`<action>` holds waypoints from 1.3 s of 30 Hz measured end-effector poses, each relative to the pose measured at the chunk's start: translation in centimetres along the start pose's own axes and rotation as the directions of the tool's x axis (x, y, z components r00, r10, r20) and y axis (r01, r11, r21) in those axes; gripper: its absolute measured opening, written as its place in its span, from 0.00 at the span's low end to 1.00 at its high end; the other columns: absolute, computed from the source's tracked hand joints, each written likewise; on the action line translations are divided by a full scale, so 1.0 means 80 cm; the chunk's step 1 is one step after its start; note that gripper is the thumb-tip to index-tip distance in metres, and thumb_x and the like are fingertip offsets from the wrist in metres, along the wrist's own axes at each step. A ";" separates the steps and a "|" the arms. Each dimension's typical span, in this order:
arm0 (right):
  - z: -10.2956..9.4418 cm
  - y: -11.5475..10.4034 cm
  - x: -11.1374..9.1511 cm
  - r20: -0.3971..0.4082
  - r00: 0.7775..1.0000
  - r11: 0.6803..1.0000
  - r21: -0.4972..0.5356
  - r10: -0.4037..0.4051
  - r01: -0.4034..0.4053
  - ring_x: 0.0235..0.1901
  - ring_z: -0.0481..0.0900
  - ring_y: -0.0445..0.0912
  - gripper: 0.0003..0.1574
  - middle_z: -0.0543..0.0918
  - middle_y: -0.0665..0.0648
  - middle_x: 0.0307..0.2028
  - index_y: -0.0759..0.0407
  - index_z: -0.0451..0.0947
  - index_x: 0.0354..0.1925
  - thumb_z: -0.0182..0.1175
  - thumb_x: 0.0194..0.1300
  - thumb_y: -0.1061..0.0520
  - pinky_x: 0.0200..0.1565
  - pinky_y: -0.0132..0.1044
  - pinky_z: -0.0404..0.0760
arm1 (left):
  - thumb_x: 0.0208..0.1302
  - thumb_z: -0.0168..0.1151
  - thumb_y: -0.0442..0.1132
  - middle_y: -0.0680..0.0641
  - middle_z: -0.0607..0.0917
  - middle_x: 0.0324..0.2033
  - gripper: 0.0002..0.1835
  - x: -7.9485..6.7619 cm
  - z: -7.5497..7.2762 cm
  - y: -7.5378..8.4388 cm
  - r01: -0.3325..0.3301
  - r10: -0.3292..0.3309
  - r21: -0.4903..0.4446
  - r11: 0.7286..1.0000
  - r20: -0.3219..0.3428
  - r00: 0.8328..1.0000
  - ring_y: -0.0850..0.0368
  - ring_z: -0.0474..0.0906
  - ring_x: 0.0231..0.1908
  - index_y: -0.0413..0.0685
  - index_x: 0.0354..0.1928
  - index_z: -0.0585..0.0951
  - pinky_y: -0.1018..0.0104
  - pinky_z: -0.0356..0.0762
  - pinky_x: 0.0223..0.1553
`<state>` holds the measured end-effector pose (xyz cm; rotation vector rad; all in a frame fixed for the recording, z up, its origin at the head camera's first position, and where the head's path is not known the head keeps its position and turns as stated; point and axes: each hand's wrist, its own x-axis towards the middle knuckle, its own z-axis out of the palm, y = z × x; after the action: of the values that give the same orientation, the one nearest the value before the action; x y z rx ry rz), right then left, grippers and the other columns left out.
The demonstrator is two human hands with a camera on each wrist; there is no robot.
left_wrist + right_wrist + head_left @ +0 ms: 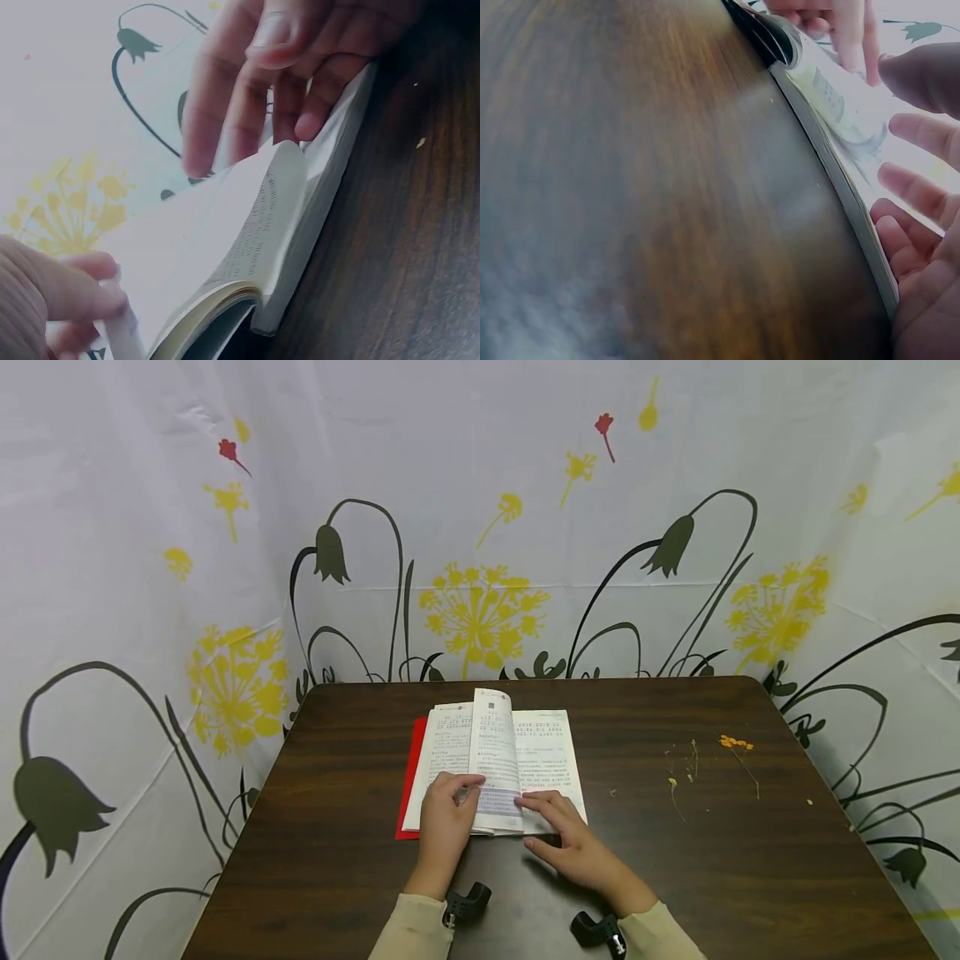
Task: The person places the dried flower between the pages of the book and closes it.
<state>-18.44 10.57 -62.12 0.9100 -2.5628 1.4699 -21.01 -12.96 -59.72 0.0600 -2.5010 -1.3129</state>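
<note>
An open book lies on the dark wooden table, its red cover showing along the left side. One printed page stands raised and curved over the middle of the spread. My left hand pinches the left edge of this page between thumb and forefinger; the left wrist view shows the pinched edge close up. My right hand has its fingers spread and relaxed, fingertips at the raised page's right side over the right-hand page. Its thumb points toward the book's lower edge.
Small dried flowers lie on the table to the right, among them an orange cluster on a thin stem and a yellow sprig. Behind the table hangs a white curtain printed with flowers. Each wrist wears a black band.
</note>
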 end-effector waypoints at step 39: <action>0.001 0.005 -0.001 0.002 1.000 0.997 -0.080 -0.004 0.004 0.67 0.72 0.45 0.28 0.79 0.46 0.65 0.44 0.81 0.70 0.70 0.75 0.55 0.67 0.44 0.76 | 0.75 0.70 0.44 0.50 0.85 0.70 0.22 -0.009 0.004 -0.004 -0.424 0.349 0.101 0.900 0.418 0.839 0.43 0.70 0.80 0.50 0.68 0.86 0.35 0.64 0.80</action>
<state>-18.59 10.72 -62.49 0.9054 -2.5989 1.3552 -20.47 -12.72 -60.34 -0.7029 -2.7520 -0.9858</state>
